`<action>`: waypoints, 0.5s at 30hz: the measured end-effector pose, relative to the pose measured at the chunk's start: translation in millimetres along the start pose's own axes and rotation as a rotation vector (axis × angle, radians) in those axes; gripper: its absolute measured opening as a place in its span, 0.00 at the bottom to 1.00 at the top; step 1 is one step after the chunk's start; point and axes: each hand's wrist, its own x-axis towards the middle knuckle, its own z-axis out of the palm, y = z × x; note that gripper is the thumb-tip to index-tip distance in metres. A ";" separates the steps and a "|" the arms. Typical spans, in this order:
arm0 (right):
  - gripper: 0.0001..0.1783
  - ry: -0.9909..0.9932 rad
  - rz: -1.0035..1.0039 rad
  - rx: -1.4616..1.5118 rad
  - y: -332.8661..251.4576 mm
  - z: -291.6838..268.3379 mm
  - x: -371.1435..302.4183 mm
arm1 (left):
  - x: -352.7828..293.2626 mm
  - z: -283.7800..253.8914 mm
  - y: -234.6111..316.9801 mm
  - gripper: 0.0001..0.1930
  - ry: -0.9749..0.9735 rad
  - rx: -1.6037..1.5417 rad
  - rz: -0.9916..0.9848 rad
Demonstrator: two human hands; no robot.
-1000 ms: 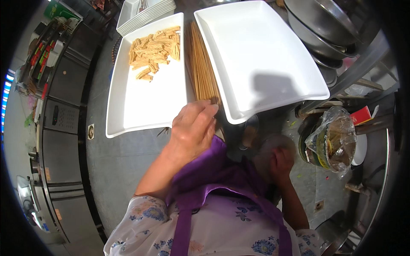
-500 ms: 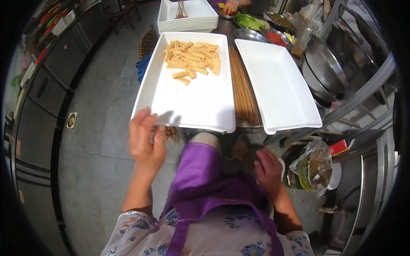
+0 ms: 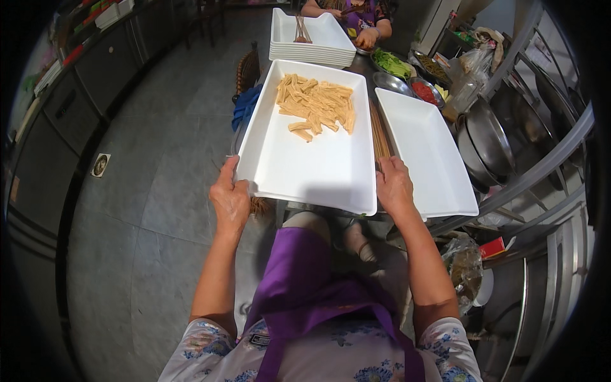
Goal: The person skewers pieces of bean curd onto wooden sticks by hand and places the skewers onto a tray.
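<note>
The left hand is partly closed, gripping the near left edge of a white rectangular plastic tray. The right hand, half curled, holds the tray's opposite edge. Ahead of and between both hands, ridged tan strips lie piled inside it. Just beyond the right hand's fingers run thin brown wooden skewers; right of that hand sits a second white rectangular tray.

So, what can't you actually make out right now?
Head view:
How far the left hand reaches under the tray of tan pieces: hidden by the tray.
Near ends of the brown sticks: hidden by the right hand.
Insides of the lower stacked trays: covered by the top one.
Head of the co-worker: cut off by the top edge.
</note>
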 end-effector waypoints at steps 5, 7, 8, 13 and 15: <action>0.17 -0.121 0.075 -0.167 11.9 7.8 8.4 | -6.9 -7.9 12.7 0.22 -0.031 -0.068 -0.069; 0.18 -0.191 0.143 -0.193 14.7 7.9 13.2 | -8.7 -8.5 18.8 0.22 -0.074 -0.064 -0.104; 0.18 -0.243 0.186 -0.188 15.8 6.8 17.6 | -9.1 -7.5 17.1 0.22 -0.067 -0.059 -0.082; 0.12 -0.274 0.168 -0.239 39.7 32.6 21.7 | -10.1 -2.9 8.8 0.21 -0.096 -0.158 -0.123; 0.11 -0.239 0.148 -0.217 14.4 20.7 23.0 | -10.3 -7.1 -6.4 0.21 -0.069 -0.217 -0.063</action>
